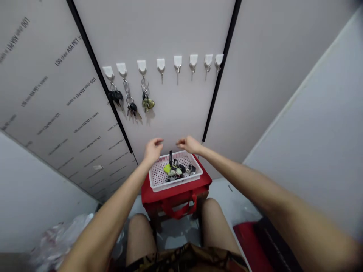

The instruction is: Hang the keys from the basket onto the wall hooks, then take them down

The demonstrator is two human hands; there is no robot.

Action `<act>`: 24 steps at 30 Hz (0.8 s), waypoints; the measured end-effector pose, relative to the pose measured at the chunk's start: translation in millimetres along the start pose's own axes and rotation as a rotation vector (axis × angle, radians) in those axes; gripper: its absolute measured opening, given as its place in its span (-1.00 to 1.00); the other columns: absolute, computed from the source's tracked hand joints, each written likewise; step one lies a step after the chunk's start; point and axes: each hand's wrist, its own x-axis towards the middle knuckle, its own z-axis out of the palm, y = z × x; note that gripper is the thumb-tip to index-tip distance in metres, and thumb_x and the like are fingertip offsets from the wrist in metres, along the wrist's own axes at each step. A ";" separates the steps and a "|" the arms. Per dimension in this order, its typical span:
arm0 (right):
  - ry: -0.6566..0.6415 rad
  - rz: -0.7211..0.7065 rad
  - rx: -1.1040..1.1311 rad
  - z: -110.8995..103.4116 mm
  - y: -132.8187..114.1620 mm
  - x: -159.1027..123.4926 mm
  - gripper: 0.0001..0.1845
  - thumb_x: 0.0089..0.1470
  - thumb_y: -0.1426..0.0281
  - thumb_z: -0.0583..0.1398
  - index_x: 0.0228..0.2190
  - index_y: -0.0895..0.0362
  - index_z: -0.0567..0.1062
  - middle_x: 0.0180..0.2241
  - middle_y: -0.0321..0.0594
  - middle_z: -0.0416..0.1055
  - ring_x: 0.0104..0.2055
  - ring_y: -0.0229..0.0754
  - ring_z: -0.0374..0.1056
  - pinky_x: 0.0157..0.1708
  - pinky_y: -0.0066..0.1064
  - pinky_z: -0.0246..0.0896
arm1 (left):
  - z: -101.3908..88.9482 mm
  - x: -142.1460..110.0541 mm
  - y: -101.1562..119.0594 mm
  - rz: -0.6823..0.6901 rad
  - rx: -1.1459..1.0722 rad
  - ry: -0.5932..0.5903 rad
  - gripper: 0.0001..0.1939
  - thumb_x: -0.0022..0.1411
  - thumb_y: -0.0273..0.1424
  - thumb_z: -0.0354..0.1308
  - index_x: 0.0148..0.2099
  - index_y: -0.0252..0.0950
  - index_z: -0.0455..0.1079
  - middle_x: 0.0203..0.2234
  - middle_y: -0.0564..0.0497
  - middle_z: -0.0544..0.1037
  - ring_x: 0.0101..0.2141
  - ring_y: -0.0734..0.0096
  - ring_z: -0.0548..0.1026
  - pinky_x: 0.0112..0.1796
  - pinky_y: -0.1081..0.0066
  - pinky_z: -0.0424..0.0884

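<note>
My left hand [154, 149] hovers over the back left corner of a white plastic basket [157, 186], its fingers apart and nothing visible in them. Across from it, above the basket's back right edge, my right hand [189, 144] is loosely curved with fingers apart, also without a visible object. A pile of keys [181, 169] lies inside the basket, among them a yellow-green piece [167, 168] and a black strip [170, 157]. On the wall, black keys [116, 96], a second key bunch [132, 108] and keys with a gold-coloured charm [148, 102] hang from the three leftmost hooks.
Several white hooks [177, 61] to the right carry no keys. The basket stands on a red bag [153, 196] with a handle, on a stool between my knees. Clear plastic wrapping [62, 238] lies at lower left; a red item [249, 241] is on the floor at right.
</note>
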 end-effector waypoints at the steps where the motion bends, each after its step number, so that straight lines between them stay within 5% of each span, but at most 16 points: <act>1: -0.066 0.030 -0.072 10.3 12.7 -11.7 -0.76 -0.22 0.48 0.03 -0.42 0.25 0.40 -0.47 -0.23 0.37 -0.44 -0.35 0.24 -0.42 -0.57 0.06 | 11.9 -11.8 -6.9 -0.013 0.033 -0.056 -0.75 -0.12 -0.53 -0.05 -0.31 -0.40 0.30 -0.43 -0.03 0.39 -0.40 0.53 0.32 -0.31 0.48 0.24; 4: -0.151 0.049 -0.346 31.1 38.3 -34.3 -0.74 -0.24 0.51 0.03 -0.41 0.18 0.40 -0.42 -0.19 0.36 -0.35 -0.26 0.22 -0.38 -0.50 0.04 | 37.8 -38.0 -17.1 0.062 0.160 -0.196 -0.77 -0.12 -0.51 -0.05 -0.32 -0.35 0.30 -0.41 -0.01 0.38 -0.37 0.51 0.30 -0.28 0.46 0.21; 9: -0.088 -0.060 -0.723 35.6 50.0 -44.1 -0.77 -0.20 0.51 0.00 -0.48 0.12 0.43 -0.30 -0.12 0.29 -0.16 -0.06 0.04 -0.23 -0.19 -0.13 | 53.2 -57.0 -15.8 0.248 0.388 -0.357 -0.79 -0.12 -0.46 -0.04 -0.35 -0.29 0.31 -0.37 0.02 0.38 -0.28 0.42 0.25 -0.21 0.41 0.14; 16: -0.222 -0.082 -0.787 41.6 57.1 -43.0 -0.74 -0.20 0.46 0.01 -0.42 0.05 0.41 -0.21 -0.12 0.19 -0.07 0.00 -0.12 -0.17 -0.03 -0.32 | 58.5 -62.7 -24.2 0.197 0.455 -0.404 -0.79 -0.08 -0.38 -0.08 -0.36 -0.26 0.32 -0.39 0.03 0.38 -0.29 0.40 0.23 -0.26 0.42 0.15; 24: -0.248 -0.086 -0.752 37.1 55.4 -38.6 -0.76 -0.20 0.46 0.01 -0.46 0.06 0.42 -0.21 -0.13 0.20 -0.07 0.01 -0.10 -0.18 0.00 -0.32 | 55.2 -63.5 -20.3 0.188 0.440 -0.423 -0.78 -0.09 -0.36 -0.07 -0.36 -0.26 0.33 -0.39 0.02 0.39 -0.29 0.40 0.25 -0.27 0.44 0.15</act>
